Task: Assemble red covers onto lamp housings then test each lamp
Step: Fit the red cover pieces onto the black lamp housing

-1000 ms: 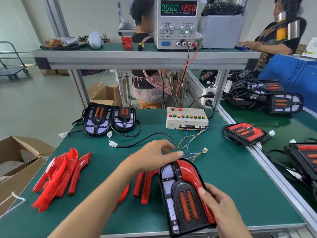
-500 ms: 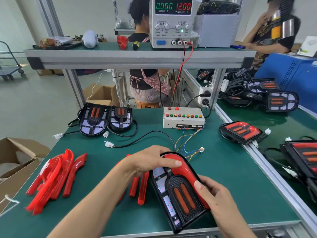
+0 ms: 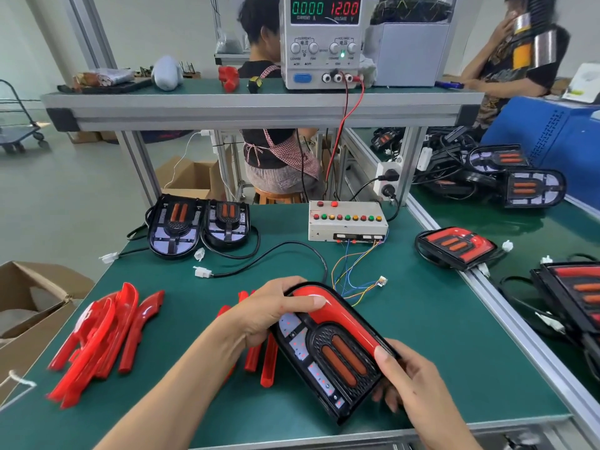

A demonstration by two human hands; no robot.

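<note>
A black lamp housing (image 3: 328,362) lies tilted near the table's front edge, with a curved red cover (image 3: 344,316) along its top and right side. My left hand (image 3: 272,310) grips the housing's top left corner, thumb pressing on the cover's bend. My right hand (image 3: 412,381) holds the lower right edge, thumb on the cover's end. Loose red covers (image 3: 97,336) lie in a pile at the left. A few more red covers (image 3: 266,365) lie under my left wrist. Two bare housings (image 3: 194,227) sit at the back left.
A test box (image 3: 347,222) with coloured buttons stands at the back centre, its thin wires (image 3: 354,274) trailing toward the lamp. A white connector (image 3: 203,272) on a black cable lies mid-table. A covered lamp (image 3: 454,246) sits at the right edge. A power supply (image 3: 321,40) is on the shelf.
The lamp housing has rotated counter-clockwise. My left hand slid onto the cover's top bend and now presses there; my right hand stays at the lower right edge.
</note>
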